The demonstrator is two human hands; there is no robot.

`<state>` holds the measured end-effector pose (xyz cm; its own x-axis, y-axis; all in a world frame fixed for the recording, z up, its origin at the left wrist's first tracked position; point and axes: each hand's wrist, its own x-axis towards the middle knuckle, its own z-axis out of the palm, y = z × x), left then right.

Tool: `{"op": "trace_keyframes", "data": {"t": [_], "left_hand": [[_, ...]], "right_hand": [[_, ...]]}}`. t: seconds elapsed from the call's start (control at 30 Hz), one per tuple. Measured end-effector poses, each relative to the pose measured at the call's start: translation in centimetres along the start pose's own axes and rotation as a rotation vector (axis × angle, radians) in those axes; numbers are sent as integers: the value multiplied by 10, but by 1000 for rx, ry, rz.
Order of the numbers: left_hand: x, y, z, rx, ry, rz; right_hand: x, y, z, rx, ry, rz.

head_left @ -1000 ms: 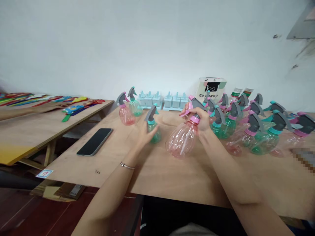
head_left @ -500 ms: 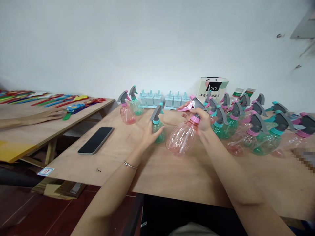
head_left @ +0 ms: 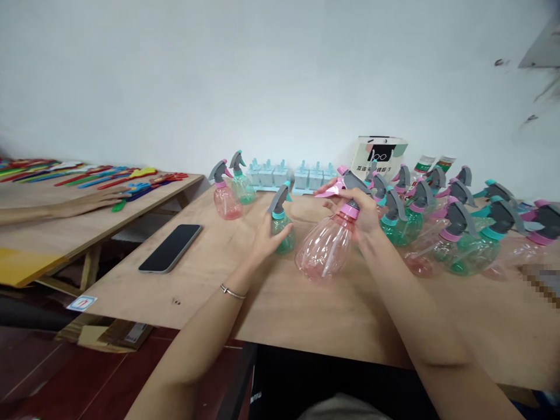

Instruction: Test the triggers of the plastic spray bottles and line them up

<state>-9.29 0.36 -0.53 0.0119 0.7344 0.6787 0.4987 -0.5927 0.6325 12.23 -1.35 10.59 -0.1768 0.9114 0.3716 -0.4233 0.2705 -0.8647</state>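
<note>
My left hand [head_left: 266, 236] is wrapped round a green spray bottle [head_left: 285, 238], which stands upright on the wooden table [head_left: 306, 315]. My right hand [head_left: 365, 213] grips a pink spray bottle [head_left: 324, 248] by its neck and grey-and-pink head, the bottle tilted with its base toward the lower left. Behind my left hand, a second pink bottle [head_left: 227, 203] and another green bottle [head_left: 243, 188] stand side by side. Several pink and green spray bottles [head_left: 475, 251] are grouped on the right side of the table.
A phone [head_left: 170, 249] lies at the left. Light-blue moulds [head_left: 273, 176] and a printed box [head_left: 378, 156] stand by the wall. On the neighbouring table [head_left: 65, 224], another person's hand [head_left: 98, 200] rests near several colourful flat items [head_left: 153, 189].
The other person's hand has shifted slightly over the colourful items. My hands keep their holds on the two bottles, with hardly any movement.
</note>
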Motion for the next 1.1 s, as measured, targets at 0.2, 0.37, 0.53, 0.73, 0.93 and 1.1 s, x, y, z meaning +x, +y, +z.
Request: {"op": "trace_keyframes", "data": {"t": [0.2,0.37,0.53,0.73,0.93,1.1], "left_hand": [[0,-1,-1,3,-12,-20],[0,-7,1,3,3,-10],[-2,-10,3,8,6,-52],[-2,-9,2,-3,13,-32],[-3,-9,3,-12,13,-42],[-3,-9,3,-10,6,-52]], "right_hand": [[4,6,-6,-101,4,-59],[18,33,-19,-502,299,-265],[33,64,-31,-631,386,-342],[38,101,-40,-812,461,-348],[29,144,-53,-1221,483,-216],[56,159,-66,-1272,602,-78]]}}
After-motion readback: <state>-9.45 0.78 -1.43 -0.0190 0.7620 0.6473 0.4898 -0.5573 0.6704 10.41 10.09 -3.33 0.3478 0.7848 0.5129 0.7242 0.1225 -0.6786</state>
